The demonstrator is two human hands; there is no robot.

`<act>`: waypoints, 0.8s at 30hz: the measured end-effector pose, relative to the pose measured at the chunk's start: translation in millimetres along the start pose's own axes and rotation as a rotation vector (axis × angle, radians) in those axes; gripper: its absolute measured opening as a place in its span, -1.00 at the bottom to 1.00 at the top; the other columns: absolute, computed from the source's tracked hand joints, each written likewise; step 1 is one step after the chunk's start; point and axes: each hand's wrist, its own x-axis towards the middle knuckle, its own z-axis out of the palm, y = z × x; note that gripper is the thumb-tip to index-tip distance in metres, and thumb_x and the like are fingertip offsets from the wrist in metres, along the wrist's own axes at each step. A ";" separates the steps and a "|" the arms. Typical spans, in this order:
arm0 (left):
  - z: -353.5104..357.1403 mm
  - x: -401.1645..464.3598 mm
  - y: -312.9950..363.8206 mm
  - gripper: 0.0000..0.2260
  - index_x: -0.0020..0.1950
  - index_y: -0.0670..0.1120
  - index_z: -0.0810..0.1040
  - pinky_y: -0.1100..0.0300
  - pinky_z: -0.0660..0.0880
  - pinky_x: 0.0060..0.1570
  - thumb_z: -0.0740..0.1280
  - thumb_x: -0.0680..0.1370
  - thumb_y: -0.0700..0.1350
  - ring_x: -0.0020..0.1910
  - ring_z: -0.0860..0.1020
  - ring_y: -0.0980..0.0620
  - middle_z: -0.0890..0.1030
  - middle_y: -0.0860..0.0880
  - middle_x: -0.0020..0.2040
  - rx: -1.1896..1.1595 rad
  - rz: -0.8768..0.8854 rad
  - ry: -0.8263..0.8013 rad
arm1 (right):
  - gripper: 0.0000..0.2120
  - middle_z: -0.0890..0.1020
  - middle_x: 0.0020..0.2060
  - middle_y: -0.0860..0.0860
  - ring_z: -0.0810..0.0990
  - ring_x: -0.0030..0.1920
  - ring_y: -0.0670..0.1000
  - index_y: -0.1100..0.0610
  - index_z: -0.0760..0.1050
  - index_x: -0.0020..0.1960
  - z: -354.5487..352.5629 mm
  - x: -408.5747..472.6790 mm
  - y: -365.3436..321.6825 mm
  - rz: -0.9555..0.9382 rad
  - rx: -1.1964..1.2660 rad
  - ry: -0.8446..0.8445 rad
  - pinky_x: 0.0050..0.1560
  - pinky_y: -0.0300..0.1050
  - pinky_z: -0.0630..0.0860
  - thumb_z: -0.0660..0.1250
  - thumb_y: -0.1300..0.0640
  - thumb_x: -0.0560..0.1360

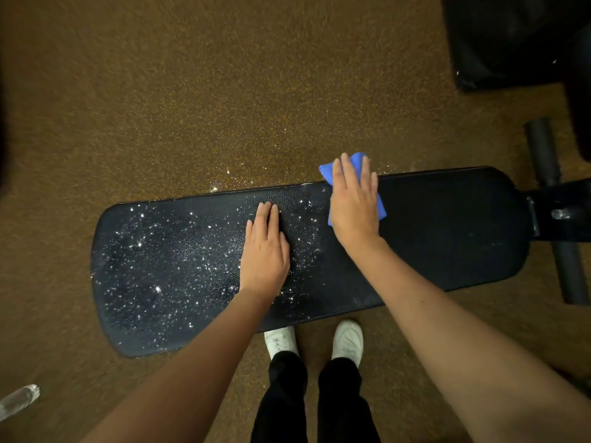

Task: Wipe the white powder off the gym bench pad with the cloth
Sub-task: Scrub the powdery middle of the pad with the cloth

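A long black gym bench pad [447,235] lies across the view. White powder [166,251] speckles its left half and middle; the right half looks dark and clean. My right hand [353,203] presses flat, fingers straight, on a blue cloth [358,159] at the pad's far edge, the cloth poking out past the fingertips and beside the palm. My left hand [267,247] rests flat on the pad's middle, among the powder, holding nothing.
Brown speckled floor [192,91] surrounds the bench, with some powder [230,174] spilled beyond the far edge. The bench frame and roller bars [556,212] stand at the right, dark equipment [511,36] at the top right. My white shoes [347,340] are below the pad. A clear bottle [17,401] lies bottom left.
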 end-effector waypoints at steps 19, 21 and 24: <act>-4.6 1.4 0.2 -0.48 0.44 -0.34 0.15 -0.08 0.22 0.39 -0.12 0.56 -0.08 0.42 0.20 -0.16 0.24 -0.28 0.42 -0.074 -0.013 0.021 | -0.45 0.26 0.45 0.12 0.15 0.45 0.24 0.23 0.12 0.49 5.7 24.6 -26.3 -0.244 -0.006 -0.137 0.42 0.06 0.04 0.18 0.29 0.53; -5.6 0.9 -0.1 -0.47 0.45 -0.33 0.13 -0.06 0.20 0.41 -0.14 0.56 -0.06 0.43 0.18 -0.15 0.22 -0.27 0.43 -0.086 -0.014 0.026 | -0.53 0.38 0.36 0.17 0.28 0.38 0.28 0.27 0.25 0.42 2.0 22.9 -2.8 -0.282 -0.009 -0.115 0.38 0.14 0.17 0.15 0.29 0.52; -5.9 -0.3 0.4 -0.45 0.47 -0.30 0.09 -0.02 0.14 0.44 -0.18 0.55 -0.03 0.45 0.13 -0.12 0.19 -0.24 0.45 -0.077 -0.008 0.013 | -0.61 0.52 0.18 0.24 0.44 0.21 0.33 0.33 0.39 0.30 -2.9 16.0 38.0 -0.189 0.022 0.000 0.25 0.25 0.34 0.13 0.30 0.49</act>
